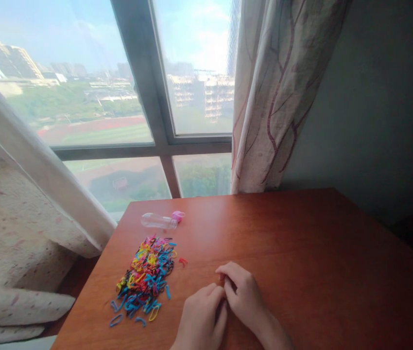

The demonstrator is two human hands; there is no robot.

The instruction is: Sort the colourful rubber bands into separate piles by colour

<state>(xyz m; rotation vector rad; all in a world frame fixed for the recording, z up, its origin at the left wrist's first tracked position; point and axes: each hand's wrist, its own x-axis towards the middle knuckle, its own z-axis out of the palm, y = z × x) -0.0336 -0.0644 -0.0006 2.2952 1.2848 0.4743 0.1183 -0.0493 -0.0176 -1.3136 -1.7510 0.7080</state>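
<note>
My left hand (pixel 201 316) and my right hand (pixel 241 291) rest together on the wooden table (pixel 301 243), near its front edge. Their fingertips meet in a pinch. What they pinch is too small to make out. To the left of my hands lies a pile of small coloured elastic bands (pixel 144 277) in blue, yellow, pink and black. One red band (pixel 182 261) lies apart from the pile, between it and my hands. Behind the pile a small clear bottle (pixel 157 220) lies on its side, with a pink cap (pixel 178 215) at its mouth.
A window (pixel 141 97) with a dark frame stands behind the table. A patterned curtain (pixel 275 92) hangs at the table's back edge. Another curtain (pixel 20 194) drapes at the left. A dark wall (pixel 381 107) is on the right.
</note>
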